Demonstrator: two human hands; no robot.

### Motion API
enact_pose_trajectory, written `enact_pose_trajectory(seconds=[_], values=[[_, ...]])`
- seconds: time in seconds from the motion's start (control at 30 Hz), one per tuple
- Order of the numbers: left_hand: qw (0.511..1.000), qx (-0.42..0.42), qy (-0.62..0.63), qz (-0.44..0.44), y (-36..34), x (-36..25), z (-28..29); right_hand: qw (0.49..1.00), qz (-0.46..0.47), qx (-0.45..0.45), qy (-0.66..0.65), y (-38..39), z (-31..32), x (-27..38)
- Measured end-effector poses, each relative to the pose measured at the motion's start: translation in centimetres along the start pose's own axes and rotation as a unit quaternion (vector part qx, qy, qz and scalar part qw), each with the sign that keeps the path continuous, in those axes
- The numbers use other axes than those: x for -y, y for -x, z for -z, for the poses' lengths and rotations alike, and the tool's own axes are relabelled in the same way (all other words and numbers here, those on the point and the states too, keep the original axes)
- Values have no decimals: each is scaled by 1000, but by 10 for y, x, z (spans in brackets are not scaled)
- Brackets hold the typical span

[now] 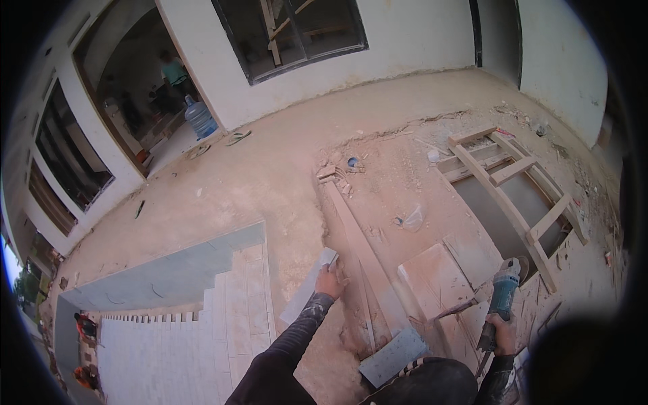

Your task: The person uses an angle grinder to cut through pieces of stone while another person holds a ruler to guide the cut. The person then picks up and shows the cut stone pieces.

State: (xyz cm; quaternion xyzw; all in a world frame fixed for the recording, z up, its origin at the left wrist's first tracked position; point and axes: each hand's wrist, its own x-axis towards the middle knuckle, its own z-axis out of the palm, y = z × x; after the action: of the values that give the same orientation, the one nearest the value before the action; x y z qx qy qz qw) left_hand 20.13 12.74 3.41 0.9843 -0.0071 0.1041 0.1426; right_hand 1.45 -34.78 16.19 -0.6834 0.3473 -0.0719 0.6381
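Note:
My left hand [331, 282] is closed round the edge of a long, narrow pale grey tile [305, 291], near its far end. The tile slants above the dusty ground, beside the rim of the tiled pit; whether it touches the ground I cannot tell. On the right, my right hand [503, 335] grips the rear body of a teal angle grinder [503, 291]. The grinder points away from me, its disc [521, 268] at the far end. Close to my body, a grey-blue tile [394, 356] lies across a long board [368, 260].
A sunken pit with pale wall tiles [169, 364] lies left, orange-clad figures at its far-left edge. A wooden ladder-like frame [513, 182] crosses a dark opening at right. Dusty slabs [437, 280], rubble and a clear plastic bag [414, 217] lie ahead. A blue water jug [200, 118] stands by the doorway.

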Motion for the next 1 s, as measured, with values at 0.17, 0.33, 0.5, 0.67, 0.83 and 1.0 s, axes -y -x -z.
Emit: enact_pose_trajectory(seconds=[0.17, 0.33, 0.5, 0.67, 0.83, 1.0], values=[[709, 376, 591, -87, 106, -229, -5, 994, 75, -27, -78, -22, -29, 9], [603, 393, 685, -114, 154, -328, -1, 992, 77, -18, -93, -8, -29, 25], [628, 328, 690, -147, 159, -341, 4, 994, 25, -7, -108, -14, -9, 19], [681, 355, 618, -167, 149, -346, 26, 992, 51, -24, -112, -21, -3, 13], [678, 335, 625, -194, 145, -366, 33, 990, 51, 27, -128, -37, 22, 7], [712, 453, 487, -225, 139, -394, 53, 996, 22, 14, -91, -19, 61, 16]])
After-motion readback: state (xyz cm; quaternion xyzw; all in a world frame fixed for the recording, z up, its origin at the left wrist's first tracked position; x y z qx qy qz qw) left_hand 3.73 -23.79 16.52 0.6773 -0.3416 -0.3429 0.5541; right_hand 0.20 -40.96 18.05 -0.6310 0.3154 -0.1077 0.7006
